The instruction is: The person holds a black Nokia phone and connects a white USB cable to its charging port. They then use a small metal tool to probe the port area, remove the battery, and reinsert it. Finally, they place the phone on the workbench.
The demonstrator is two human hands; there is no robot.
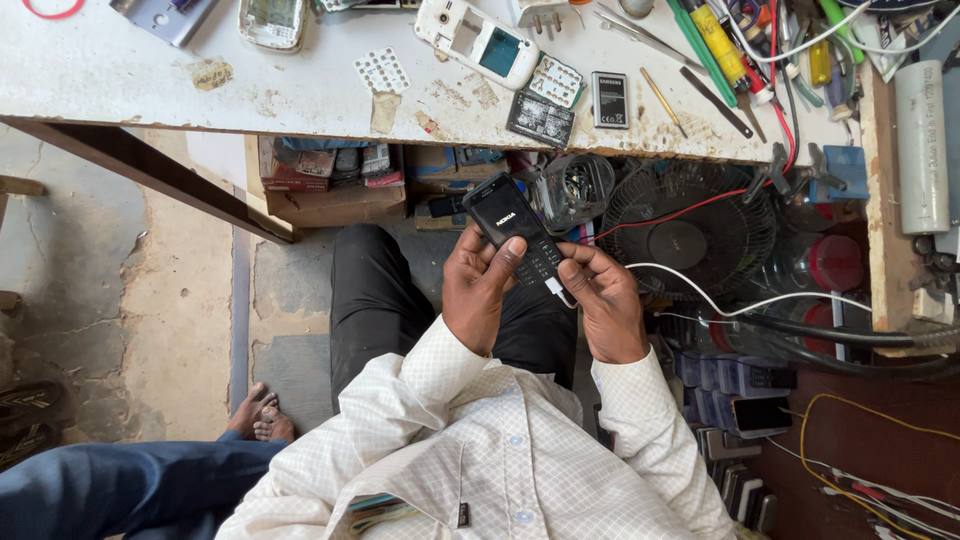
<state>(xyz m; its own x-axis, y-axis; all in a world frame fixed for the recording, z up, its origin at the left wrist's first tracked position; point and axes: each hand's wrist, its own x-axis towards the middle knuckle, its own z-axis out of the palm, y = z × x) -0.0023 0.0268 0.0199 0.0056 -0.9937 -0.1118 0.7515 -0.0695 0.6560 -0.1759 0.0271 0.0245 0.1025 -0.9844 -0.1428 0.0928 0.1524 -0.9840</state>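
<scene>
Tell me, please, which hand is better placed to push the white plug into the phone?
The right hand. Its fingertips already pinch the white plug at the lower end of the black phone. The left hand grips the phone body, thumb on the keypad.

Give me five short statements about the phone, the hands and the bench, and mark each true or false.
1. The left hand holds a black keypad phone. True.
2. The right hand rests flat on the workbench. False: it is at the phone's lower end, by a white cable plug.
3. The phone's screen is lit. False: it is dark.
4. A white phone housing lies on the workbench. True.
5. A black fan sits below the bench edge. True.
</scene>
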